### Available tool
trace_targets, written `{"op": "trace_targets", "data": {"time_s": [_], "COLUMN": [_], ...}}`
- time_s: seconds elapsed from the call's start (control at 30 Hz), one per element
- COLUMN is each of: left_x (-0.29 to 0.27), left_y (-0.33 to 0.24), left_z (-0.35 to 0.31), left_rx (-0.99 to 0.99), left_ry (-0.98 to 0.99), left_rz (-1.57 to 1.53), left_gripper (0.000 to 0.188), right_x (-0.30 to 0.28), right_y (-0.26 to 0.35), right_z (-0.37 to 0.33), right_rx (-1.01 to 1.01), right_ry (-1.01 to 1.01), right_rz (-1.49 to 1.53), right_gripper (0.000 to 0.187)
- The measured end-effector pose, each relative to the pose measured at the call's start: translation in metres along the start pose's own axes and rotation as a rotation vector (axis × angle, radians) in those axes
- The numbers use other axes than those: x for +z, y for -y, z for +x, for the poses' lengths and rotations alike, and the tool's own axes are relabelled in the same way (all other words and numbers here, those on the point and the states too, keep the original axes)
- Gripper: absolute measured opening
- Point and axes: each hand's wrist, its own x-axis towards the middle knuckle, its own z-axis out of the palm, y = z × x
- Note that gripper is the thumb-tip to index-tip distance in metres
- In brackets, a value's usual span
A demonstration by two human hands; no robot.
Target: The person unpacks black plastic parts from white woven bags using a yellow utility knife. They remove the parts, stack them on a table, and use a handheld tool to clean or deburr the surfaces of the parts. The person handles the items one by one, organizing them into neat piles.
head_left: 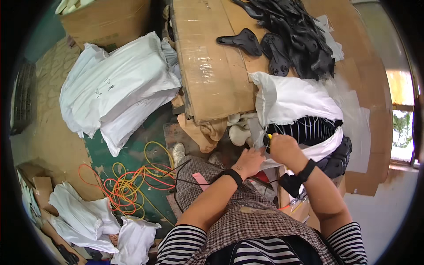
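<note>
Open white sack (296, 95) right of centre in the frame, its mouth baring a row of black ribbed pieces (304, 130). Right hand (284, 149) at the sack's near left edge, grip clamped on a small yellow-and-black tool (267, 139) — kind of tool too hidden to make out. Left hand (250, 162) just beside it, lower left, fingertips by the sack's edge; cannot tell whether its grip is apart or together. Top centre: brown carton (212, 79), with black saddle-shaped parts (304, 44) heaped toward the upper right. Bulky white bundle (126, 84) upper left; tangled orange and yellow hoses (128, 185) below, on green floor (99, 150).
</note>
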Motion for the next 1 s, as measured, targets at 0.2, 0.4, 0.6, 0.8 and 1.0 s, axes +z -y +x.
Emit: {"op": "trace_targets", "data": {"time_s": [0.2, 0.4, 0.6, 0.8, 1.0], "left_x": [-0.019, -0.026, -0.01, 0.011, 0.033], "left_y": [-0.003, 0.006, -0.005, -0.003, -0.006], "left_z": [0.005, -0.005, -0.018, -0.018, -0.027], "left_rx": [-0.285, -0.259, -0.25, -0.178, -0.198], "left_ry": [0.075, -0.062, 0.066, 0.121, 0.316], "left_rz": [-0.084, -0.112, -0.083, -0.067, -0.053], "left_gripper": [0.02, 0.017, 0.012, 0.012, 0.029], "right_x": [0.048, 0.056, 0.088, 0.107, 0.164], "right_y": [0.023, 0.024, 0.027, 0.009, -0.02], "right_z": [0.019, -0.018, -0.014, -0.065, -0.09], "right_rx": [0.013, 0.049, -0.024, -0.016, -0.085], "right_ry": [-0.097, -0.071, -0.069, -0.143, -0.241], "right_rz": [0.047, 0.028, 0.054, -0.07, -0.034], "right_gripper": [0.018, 0.015, 0.013, 0.011, 0.033]}}
